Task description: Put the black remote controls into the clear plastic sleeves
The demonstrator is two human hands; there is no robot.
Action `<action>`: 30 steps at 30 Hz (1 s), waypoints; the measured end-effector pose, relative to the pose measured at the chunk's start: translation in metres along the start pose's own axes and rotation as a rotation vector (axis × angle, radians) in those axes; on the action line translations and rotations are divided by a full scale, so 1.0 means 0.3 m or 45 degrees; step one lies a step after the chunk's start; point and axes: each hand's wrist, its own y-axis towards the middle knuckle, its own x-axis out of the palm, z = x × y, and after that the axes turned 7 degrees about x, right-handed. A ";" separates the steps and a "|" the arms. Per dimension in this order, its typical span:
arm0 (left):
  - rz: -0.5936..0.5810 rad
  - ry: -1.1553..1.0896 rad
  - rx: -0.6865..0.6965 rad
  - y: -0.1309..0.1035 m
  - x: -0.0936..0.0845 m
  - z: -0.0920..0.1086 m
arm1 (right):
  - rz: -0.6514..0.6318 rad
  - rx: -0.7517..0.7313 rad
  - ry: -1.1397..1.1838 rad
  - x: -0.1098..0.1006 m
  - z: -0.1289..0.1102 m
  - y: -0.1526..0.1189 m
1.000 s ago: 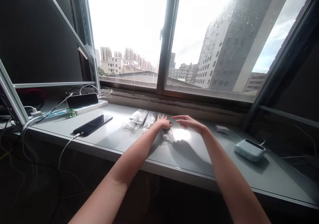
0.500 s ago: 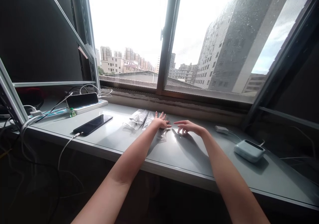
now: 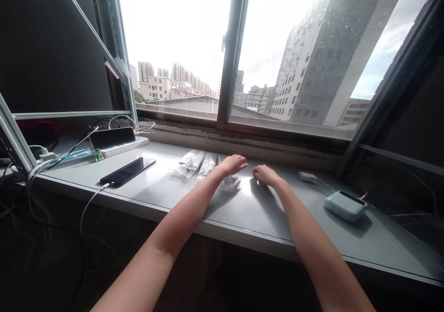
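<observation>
While half-bent left hand point(image 3: 233, 164) overlies packet point(image 3: 229, 184) | right hand point(image 3: 266, 175) curled | grips' hold unclear

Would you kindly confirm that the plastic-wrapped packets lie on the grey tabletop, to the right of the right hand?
Not quite: the head view shows the plastic-wrapped packets on the grey tabletop, but to the left of the right hand.

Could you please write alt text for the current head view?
The left hand is at the right end of a row of plastic packets on a grey desk below a window, the right hand close beside it. A cabled black phone lies left; a pale blue device sits right.
</observation>
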 end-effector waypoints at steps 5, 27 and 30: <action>-0.169 0.000 0.003 -0.005 0.045 0.012 | 0.004 -0.012 -0.073 0.004 -0.009 0.001; -0.307 0.229 -0.031 -0.010 0.034 0.023 | -0.012 -0.007 -0.169 0.009 -0.020 -0.001; -0.091 0.209 -0.140 -0.003 0.013 0.002 | -0.014 -0.010 -0.170 0.009 -0.018 0.002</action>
